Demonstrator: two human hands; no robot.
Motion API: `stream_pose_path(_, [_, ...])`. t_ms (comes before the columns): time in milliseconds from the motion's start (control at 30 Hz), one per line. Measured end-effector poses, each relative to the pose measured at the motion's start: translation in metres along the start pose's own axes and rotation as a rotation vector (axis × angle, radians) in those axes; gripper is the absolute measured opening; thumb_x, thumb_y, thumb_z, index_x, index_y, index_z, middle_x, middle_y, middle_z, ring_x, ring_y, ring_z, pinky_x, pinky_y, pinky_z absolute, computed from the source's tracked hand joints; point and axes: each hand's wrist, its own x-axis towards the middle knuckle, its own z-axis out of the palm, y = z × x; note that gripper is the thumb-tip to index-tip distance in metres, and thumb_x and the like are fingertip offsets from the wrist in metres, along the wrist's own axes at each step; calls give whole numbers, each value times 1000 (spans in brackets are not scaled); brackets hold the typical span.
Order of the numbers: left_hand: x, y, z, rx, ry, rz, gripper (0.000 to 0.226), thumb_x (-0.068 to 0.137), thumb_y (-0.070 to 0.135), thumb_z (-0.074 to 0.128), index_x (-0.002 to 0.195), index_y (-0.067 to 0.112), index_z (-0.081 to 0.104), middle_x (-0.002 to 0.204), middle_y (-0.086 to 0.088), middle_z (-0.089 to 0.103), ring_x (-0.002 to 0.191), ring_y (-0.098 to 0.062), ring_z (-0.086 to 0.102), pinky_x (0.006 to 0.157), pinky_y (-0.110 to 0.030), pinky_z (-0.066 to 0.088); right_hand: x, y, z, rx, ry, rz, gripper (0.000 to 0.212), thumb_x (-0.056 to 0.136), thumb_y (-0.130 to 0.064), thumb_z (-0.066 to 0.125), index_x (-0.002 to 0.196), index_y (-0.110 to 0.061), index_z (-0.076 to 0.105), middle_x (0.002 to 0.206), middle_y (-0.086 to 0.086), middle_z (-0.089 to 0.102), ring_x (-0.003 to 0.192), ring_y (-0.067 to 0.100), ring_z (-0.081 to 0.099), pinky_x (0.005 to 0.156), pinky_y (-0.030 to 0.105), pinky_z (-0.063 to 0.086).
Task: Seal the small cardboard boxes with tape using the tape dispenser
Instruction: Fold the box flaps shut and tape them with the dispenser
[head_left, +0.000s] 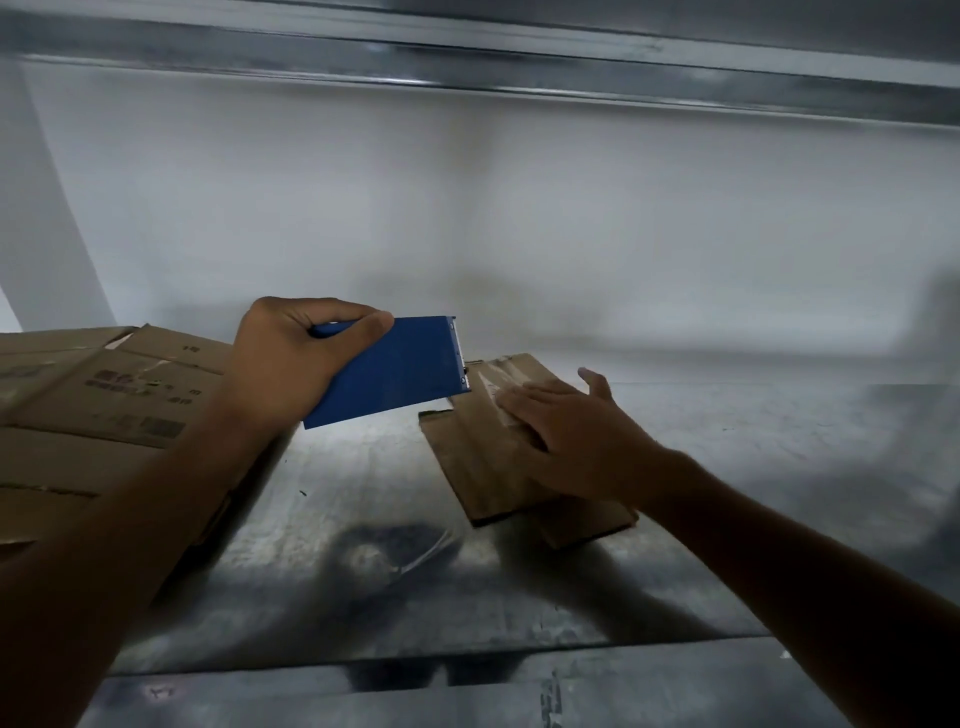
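1. Pressing flat on the small brown cardboard box (478, 467), the right hand (566, 436) holds nothing, its fingers straight; it likely steadies the box and smooths tape.
2. The left hand (291, 358) curls around the handle of the blue flat-sided tape dispenser (395, 369), raised at the box's 10 o'clock with its blade end toward the box.
3. The box lies on the grey metal shelf (727, 493), with a large cardboard carton (104, 395) at its 9 o'clock.

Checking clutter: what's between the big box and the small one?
Head view: metal tabletop with a dark blurry patch; the left hand holds the tape dispenser above.
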Motion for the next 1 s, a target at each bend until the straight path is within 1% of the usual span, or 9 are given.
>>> stream_pose_path(100, [0, -1, -4, 11, 6, 10, 10, 91, 25, 74, 87, 32, 79, 89, 20, 77, 85, -2, 73, 77, -15, 56, -9, 21, -13, 153, -138, -9, 37, 106, -29, 43, 142, -33, 47, 144, -8, 51, 134, 13, 42, 113, 47, 30])
stream_pose_path(233, [1, -1, -4, 11, 15, -3, 9, 92, 24, 73, 87, 29, 80, 88, 20, 77, 84, -1, 73, 77, -14, 56, -14, 35, -21, 261, -51, 93, 17, 97, -27, 50, 113, -32, 50, 113, -11, 48, 109, 12, 41, 86, 39, 41])
stream_pose_path(400, [0, 0, 5, 3, -17, -39, 7, 91, 26, 74, 88, 27, 81, 88, 16, 78, 85, -4, 74, 78, -21, 59, -3, 20, -6, -44, -65, 185, 72, 94, -69, 45, 150, -26, 33, 156, 7, 33, 140, 26, 35, 106, 46, 41])
stream_pose_path(500, [-5, 3, 7, -14, -57, -41, 7, 90, 23, 75, 88, 26, 81, 89, 16, 78, 86, -3, 73, 78, -16, 58, 0, 28, -5, -106, -102, 98, 62, 97, -64, 45, 147, -28, 41, 149, 1, 48, 130, 21, 48, 105, 42, 41])
stream_pose_path(600, [-7, 4, 1, -22, -106, -24, 8, 90, 19, 74, 90, 24, 81, 90, 15, 78, 88, -2, 73, 79, -13, 56, -2, 44, -20, -42, -236, 7, 57, 98, -45, 49, 153, -34, 34, 158, -9, 38, 143, 17, 36, 117, 49, 30])
stream_pose_path(667, [-8, 5, -4, -42, -131, -16, 9, 89, 17, 73, 92, 21, 80, 91, 15, 78, 90, -2, 74, 78, -11, 54, -4, 48, -25, 45, -231, 13, 57, 84, -38, 48, 141, -35, 46, 141, -9, 55, 129, 17, 49, 109, 50, 39])
stream_pose_path(767, [-15, 6, -8, -35, -166, 2, 13, 89, 12, 72, 98, 16, 80, 92, 15, 78, 90, -1, 73, 76, -8, 52, -9, 35, -16, 208, -45, 70, 55, 74, -56, 32, 120, -35, 54, 118, -14, 58, 111, 14, 52, 94, 41, 43])
stream_pose_path(900, [-25, 6, -11, 20, -235, 21, 21, 89, 9, 70, 106, 19, 78, 96, 21, 77, 91, 3, 72, 75, -3, 50, -14, 23, 2, 143, -11, -31, 60, 91, -56, 32, 147, -38, 43, 142, -13, 42, 131, 9, 32, 111, 40, 24])
stream_pose_path(1000, [-29, 4, -13, 37, -237, 26, 25, 91, 9, 69, 104, 30, 76, 95, 27, 75, 92, 5, 70, 75, -2, 48, -14, 24, 2, 103, -11, -53, 69, 89, -71, 34, 150, -40, 41, 147, -14, 38, 134, 9, 28, 111, 37, 18])
